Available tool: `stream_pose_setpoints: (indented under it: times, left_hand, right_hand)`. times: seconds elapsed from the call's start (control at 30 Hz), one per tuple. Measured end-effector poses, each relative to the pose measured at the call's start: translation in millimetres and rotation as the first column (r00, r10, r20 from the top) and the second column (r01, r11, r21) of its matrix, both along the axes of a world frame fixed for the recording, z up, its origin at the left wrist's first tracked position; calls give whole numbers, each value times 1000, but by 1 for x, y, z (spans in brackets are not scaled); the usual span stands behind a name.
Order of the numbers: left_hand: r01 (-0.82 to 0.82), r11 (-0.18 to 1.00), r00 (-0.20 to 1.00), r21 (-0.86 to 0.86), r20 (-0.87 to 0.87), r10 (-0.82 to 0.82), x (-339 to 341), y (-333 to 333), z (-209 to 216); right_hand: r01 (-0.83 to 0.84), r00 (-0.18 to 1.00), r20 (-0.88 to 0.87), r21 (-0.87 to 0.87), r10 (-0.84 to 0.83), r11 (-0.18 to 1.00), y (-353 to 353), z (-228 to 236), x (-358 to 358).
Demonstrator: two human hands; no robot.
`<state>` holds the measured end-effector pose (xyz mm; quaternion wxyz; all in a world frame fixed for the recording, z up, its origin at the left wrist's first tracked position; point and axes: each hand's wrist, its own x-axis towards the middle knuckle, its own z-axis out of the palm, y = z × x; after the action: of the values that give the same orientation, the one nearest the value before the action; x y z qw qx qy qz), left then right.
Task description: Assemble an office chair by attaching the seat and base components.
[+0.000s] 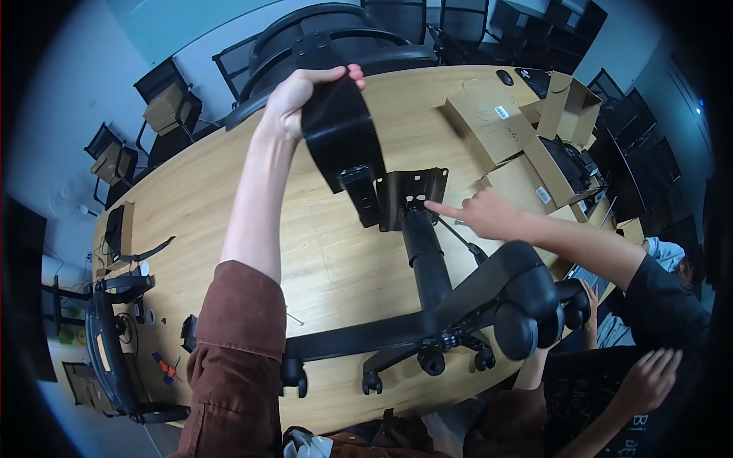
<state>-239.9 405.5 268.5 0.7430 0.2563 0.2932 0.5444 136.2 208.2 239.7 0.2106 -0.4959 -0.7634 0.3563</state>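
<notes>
My left hand (294, 95) grips a wide, curved black chair-back bracket (340, 130), holding it up over the table. Its upper end meets a dark chair back frame (321, 42). The bracket's lower end is beside a black metal seat plate (416, 187), which tops the gas lift (427, 263) of a chair base (366, 336). The base stands tilted, its casters (527, 301) toward me. My right hand (534, 360) is behind the near casters, its fingers hidden. Another person's hand (485, 214) points a finger at the seat plate.
Opened cardboard boxes (489, 126) lie on the table (336, 252) at the far right, with a computer mouse (505, 77). A black-framed chair part (114, 359) is at left near a red-blue tool (164, 368). Another hand (649, 378) is at lower right. Chairs stand behind.
</notes>
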Motion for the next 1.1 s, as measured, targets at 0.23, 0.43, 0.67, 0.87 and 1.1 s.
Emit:
stream_pose_setpoints:
  times: [0.23,0.43,0.67,0.87,1.1]
  left_hand:
    - [36,998,999,-47,-5,-36,55,52,-33]
    - [94,993,995,-69,-6,-95,83,77,-53]
    - [115,993,992,-32,-55,-116,99,101,-75]
    - [134,991,983,-18,-123,-135,100,110,-89]
    - [88,996,980,-33,-177,-93,100,117,-98]
  right_hand:
    - [-80,980,-170,111,98,991,47,-58,14]
    - [-97,988,89,-257,124,961,97,-64,5]
    - [-250,947,158,-181,279,951,147,-78,-2]
    - [-136,988,59,-100,142,986,169,-101,-33]
    - [-88,996,7,-62,89,994,187,-137,-48]
